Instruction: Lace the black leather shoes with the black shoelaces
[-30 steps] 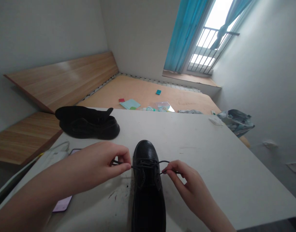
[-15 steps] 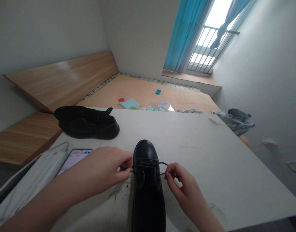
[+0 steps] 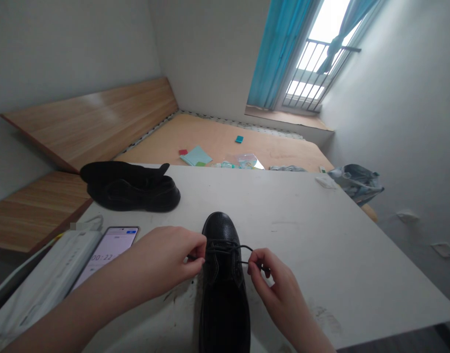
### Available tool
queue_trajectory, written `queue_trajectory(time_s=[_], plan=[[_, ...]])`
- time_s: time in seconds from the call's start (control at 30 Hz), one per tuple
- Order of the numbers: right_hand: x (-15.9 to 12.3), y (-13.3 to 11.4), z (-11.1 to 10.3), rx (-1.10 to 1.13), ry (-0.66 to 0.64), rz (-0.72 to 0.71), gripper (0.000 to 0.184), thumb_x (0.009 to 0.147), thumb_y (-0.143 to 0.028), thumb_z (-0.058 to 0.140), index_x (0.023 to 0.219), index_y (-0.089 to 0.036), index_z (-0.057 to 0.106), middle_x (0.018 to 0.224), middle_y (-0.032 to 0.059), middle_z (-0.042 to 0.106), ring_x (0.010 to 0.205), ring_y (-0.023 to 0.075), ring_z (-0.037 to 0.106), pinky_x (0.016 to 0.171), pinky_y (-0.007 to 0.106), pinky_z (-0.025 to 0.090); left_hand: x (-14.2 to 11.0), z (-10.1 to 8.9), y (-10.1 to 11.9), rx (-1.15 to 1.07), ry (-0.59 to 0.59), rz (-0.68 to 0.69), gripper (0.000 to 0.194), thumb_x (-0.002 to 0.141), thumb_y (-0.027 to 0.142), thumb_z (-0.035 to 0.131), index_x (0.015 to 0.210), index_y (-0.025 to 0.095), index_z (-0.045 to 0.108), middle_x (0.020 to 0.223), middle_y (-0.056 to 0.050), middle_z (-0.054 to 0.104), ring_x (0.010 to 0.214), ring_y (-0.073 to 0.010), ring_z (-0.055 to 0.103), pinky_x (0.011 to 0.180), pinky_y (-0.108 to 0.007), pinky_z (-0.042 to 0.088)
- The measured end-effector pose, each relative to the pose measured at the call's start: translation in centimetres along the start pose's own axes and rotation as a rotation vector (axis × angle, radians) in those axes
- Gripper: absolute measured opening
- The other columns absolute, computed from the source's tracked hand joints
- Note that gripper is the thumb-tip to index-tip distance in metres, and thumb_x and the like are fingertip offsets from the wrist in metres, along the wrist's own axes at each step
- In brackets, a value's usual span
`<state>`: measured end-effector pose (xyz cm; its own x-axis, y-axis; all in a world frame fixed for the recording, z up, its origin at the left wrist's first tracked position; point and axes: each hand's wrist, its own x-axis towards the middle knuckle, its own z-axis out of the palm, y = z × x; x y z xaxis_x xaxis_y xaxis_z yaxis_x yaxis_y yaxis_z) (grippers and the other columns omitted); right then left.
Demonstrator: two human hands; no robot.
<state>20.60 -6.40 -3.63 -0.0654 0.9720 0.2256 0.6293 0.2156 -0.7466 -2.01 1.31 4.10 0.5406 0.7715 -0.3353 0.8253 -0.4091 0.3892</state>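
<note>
A black leather shoe [image 3: 221, 228] lies on the white table with its toe pointing away from me. Dark shoelaces [image 3: 246, 247] run across its eyelets and out to both sides. On the left, my left hand [image 3: 188, 252] pinches a lace end close against the shoe's side. To the right, my right hand [image 3: 265, 272] is closed on the other lace, a short stretch of it showing between fingers and shoe. A second black shoe [image 3: 137, 193] rests at the table's far left, an insole-like black piece on top of it.
Left of my forearm lie a phone [image 3: 103, 252] with a lit timer screen and a white power strip-like box [image 3: 52, 274] with cables. Beyond the white table [image 3: 302, 235] is a bed [image 3: 217, 132] with papers and plastic packets. A bag [image 3: 357, 181] sits at the right edge.
My left hand has shifted slightly right, nearer the shoe's side. My right hand still pinches its lace and has barely moved. The view has drifted a little, and more of the phone screen shows.
</note>
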Motion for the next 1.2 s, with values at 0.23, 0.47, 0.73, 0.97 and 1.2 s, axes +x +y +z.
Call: queue_trajectory(time_s=[0.23,0.47,0.73,0.97,1.2], plan=[[-0.2,0.2,0.1,-0.017,-0.038,0.013,0.013,0.091,-0.019,0.047,0.079,-0.022,0.053,0.07,0.0003,0.061,0.061,0.0157,0.054,0.056,0.025,0.043,0.3,0.3,0.6,-0.003,-0.029,0.01,0.016,0.084,0.025,0.053,0.071,0.022,0.061,0.075,-0.001,0.071,0.072,-0.0219,0.065,0.059,-0.029,0.031],[-0.2,0.3,0.5,-0.003,-0.002,-0.061,0.012,0.094,-0.016,0.05,0.085,-0.022,0.056,0.079,0.0013,0.061,0.074,0.018,0.055,0.065,0.028,0.044,0.3,1.1,0.4,-0.039,-0.004,0.04,0.005,0.087,0.022,0.055,0.089,0.024,0.06,0.082,0.0,0.071,0.077,-0.0219,0.067,0.061,-0.027,0.035],[-0.5,-0.2,0.4,-0.157,0.033,-0.135,0.013,0.093,-0.009,0.054,0.087,-0.02,0.056,0.085,0.0034,0.058,0.083,0.0222,0.053,0.073,0.033,0.042,0.2,1.5,0.0,0.009,0.01,0.166,0.023,0.089,0.017,0.049,0.101,0.031,0.062,0.082,0.002,0.073,0.078,-0.0222,0.069,0.06,-0.027,0.035],[-1.1,-1.4,1.5,-0.371,0.14,-0.18,0.016,0.096,-0.009,0.048,0.09,-0.02,0.058,0.078,0.0027,0.06,0.073,0.0227,0.054,0.067,0.035,0.039,-0.1,1.3,0.7,-0.008,0.018,0.141,0.021,0.089,0.019,0.044,0.091,0.026,0.064,0.077,-0.001,0.071,0.074,-0.0221,0.068,0.062,-0.029,0.038],[-1.9,-2.2,1.9,-0.388,0.184,-0.192,0.018,0.101,-0.016,0.043,0.094,-0.019,0.06,0.081,0.0038,0.065,0.074,0.0217,0.06,0.068,0.034,0.043,-0.4,1.7,2.7,0.052,0.058,0.061,0.015,0.085,0.034,0.055,0.089,0.022,0.063,0.081,-0.005,0.069,0.077,-0.0278,0.066,0.066,-0.035,0.043]])
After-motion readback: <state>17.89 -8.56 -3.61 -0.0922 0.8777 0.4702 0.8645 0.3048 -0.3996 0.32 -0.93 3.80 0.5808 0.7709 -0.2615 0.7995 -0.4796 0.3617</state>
